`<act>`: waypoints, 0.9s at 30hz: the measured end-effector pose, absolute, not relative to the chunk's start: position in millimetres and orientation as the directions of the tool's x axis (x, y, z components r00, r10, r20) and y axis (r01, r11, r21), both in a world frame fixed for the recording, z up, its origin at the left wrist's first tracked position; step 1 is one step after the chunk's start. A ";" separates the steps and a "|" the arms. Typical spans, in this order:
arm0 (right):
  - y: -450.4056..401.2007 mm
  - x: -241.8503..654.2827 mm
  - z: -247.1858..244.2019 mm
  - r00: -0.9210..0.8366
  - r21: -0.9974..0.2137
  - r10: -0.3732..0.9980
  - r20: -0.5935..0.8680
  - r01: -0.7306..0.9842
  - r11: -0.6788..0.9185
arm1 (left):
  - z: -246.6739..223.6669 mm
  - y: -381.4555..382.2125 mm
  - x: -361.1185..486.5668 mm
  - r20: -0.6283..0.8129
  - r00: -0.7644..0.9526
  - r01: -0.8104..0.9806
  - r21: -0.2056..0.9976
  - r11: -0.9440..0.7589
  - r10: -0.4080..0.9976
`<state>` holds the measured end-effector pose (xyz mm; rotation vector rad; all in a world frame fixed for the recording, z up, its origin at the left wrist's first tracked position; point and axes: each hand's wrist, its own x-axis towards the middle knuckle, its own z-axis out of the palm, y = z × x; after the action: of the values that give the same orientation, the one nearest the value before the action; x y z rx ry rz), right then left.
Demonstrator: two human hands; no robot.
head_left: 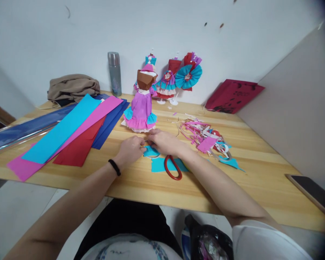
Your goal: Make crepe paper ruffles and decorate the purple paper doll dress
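Near the middle of the table, my left hand has its fingers pinched together at the edge of a small light blue crepe paper piece. My right hand curls its fingers over the same piece from the other side, partly hiding it. Under my right wrist, red-handled scissors lie across a larger light blue paper strip; their blades are hidden. Just behind my hands stands a dress form in a purple crepe paper dress with pink and blue frills and a brown paper top.
Long crepe paper sheets in blue, pink and red lie left. Thin paper scraps are heaped right. At the back stand a grey flask, other dressed forms and a red paper bag. A phone lies far right.
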<state>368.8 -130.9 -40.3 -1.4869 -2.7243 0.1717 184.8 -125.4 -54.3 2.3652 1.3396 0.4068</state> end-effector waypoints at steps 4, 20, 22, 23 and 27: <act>-132.1 368.4 -31.7 -0.540 -0.148 0.841 0.018 0.831 0.536 | -52.3 -125.5 185.4 0.035 0.526 0.712 0.530 -0.462 0.850; -133.5 370.4 -33.8 -0.552 -0.111 0.831 -0.061 0.832 0.544 | -56.9 -126.1 190.1 0.008 0.532 0.690 0.575 -0.439 0.847; -132.7 369.7 -34.7 -0.551 -0.114 0.833 -0.057 0.832 0.543 | -56.4 -124.6 188.2 0.022 0.537 0.660 0.612 -0.436 0.844; -132.2 369.7 -34.9 -0.555 -0.125 0.830 -0.054 0.829 0.546 | -56.3 -124.1 187.4 0.032 0.536 0.641 0.634 -0.432 0.844; -130.1 372.9 -32.8 -0.568 -0.203 0.822 -0.049 0.811 0.549 | -57.8 -122.8 186.7 0.059 0.537 0.602 0.672 -0.431 0.841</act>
<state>372.9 -130.1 -32.8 -1.4345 -2.7192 0.3142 186.7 -122.8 -57.8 2.1797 1.1624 0.5234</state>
